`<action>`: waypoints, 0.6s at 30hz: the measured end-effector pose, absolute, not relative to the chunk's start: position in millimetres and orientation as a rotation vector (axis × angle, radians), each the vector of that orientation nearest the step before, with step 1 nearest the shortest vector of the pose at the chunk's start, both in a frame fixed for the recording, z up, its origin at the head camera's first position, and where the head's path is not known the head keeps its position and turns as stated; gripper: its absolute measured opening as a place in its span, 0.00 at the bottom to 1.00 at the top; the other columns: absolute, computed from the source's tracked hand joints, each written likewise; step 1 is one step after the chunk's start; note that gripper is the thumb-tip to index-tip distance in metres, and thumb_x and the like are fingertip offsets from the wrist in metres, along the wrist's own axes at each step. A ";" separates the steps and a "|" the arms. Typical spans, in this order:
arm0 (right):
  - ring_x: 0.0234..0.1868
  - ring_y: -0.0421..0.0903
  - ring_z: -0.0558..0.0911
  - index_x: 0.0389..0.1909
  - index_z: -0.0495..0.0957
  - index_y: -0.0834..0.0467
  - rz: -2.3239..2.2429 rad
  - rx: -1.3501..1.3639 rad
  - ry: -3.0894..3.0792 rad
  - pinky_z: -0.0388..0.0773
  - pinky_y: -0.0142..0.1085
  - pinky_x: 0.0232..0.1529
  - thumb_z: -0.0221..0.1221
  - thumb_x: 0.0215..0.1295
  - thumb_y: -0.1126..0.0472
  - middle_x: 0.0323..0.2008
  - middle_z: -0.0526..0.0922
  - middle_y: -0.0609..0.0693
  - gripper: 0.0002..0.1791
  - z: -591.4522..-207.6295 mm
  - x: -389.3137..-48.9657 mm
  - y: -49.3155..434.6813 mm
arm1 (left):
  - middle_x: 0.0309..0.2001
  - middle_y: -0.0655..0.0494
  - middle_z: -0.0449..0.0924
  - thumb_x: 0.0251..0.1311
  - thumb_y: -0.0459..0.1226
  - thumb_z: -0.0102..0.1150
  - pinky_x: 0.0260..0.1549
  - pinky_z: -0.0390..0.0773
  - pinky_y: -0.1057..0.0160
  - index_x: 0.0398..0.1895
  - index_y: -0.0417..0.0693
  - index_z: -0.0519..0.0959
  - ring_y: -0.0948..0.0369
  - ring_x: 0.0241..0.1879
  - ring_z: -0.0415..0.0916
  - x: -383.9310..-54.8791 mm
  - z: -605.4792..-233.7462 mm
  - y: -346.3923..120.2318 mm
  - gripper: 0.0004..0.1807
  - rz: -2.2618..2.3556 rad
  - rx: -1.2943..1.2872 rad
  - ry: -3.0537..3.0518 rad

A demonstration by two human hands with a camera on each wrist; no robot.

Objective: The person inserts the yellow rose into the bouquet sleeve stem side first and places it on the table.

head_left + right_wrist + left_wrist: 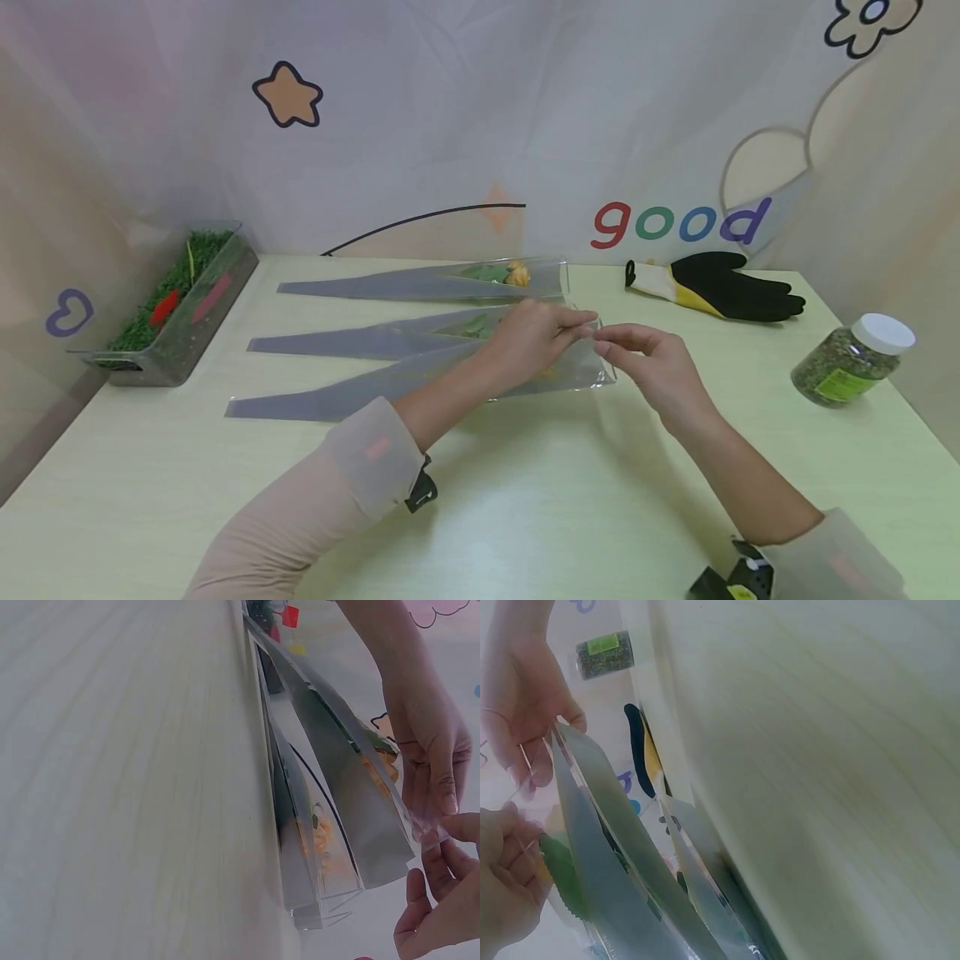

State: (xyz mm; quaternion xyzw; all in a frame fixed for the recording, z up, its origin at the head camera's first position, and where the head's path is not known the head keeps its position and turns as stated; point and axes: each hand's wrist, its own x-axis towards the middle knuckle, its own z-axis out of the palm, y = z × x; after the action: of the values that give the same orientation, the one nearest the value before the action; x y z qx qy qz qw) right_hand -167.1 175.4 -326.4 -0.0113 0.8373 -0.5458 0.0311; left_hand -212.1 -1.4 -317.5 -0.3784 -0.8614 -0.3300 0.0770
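Note:
Three grey-and-clear flower sleeves lie side by side, narrow ends to the left. The nearest sleeve (315, 402) has its wide end raised off the table; in the right wrist view an orange flower (381, 769) shows inside it. My left hand (525, 342) pinches the clear film at that open end, and my right hand (660, 375) pinches the same edge just to the right, fingertips close together. Behind it lie the middle sleeve (322, 340), partly covered by my left hand, and the far sleeve (360, 286) with a yellow-orange flower (517, 273).
At the left stands a clear bin (217, 312) with artificial grass (146, 321) and a red piece (163, 308). A black and yellow glove (731, 286) lies at the back right. Nearer the right edge a white-lidded jar (847, 367) of green bits stands on the table (525, 517).

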 end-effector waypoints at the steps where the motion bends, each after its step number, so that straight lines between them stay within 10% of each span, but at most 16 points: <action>1: 0.58 0.54 0.65 0.54 0.74 0.65 -1.682 -0.026 2.578 0.61 0.53 0.57 0.57 0.64 0.51 0.54 0.73 0.59 0.24 -325.7 -167.0 175.5 | 0.45 0.53 0.82 0.63 0.38 0.56 0.17 0.54 0.72 0.51 0.43 0.79 0.67 0.15 0.55 -212.0 -317.5 -1.4 0.16 -0.981 -1.136 -2.589; 12: 0.53 0.52 0.68 0.52 0.74 0.67 -1.714 0.018 2.521 0.63 0.49 0.57 0.57 0.65 0.53 0.50 0.75 0.58 0.23 -326.8 -167.8 173.9 | 0.14 0.59 0.68 0.61 0.38 0.58 0.18 0.58 0.72 0.59 0.41 0.73 0.67 0.11 0.48 -214.5 -321.7 -11.3 0.22 -0.963 -1.199 -2.693; 18: 0.53 0.53 0.68 0.52 0.74 0.67 -1.691 0.033 2.526 0.63 0.49 0.58 0.57 0.64 0.54 0.50 0.76 0.58 0.22 -326.6 -167.9 174.8 | 0.19 0.54 0.76 0.61 0.39 0.58 0.27 0.68 0.69 0.66 0.41 0.63 0.67 0.12 0.54 -206.9 -322.7 -39.2 0.31 -0.893 -1.220 -2.848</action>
State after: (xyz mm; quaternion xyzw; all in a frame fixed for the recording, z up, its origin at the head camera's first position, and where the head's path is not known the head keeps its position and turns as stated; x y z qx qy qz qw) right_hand -167.9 174.8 -326.6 0.0108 0.8299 -0.5555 0.0508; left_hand -206.9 -39.2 -322.7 -0.3781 -0.8825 -0.2768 -0.0412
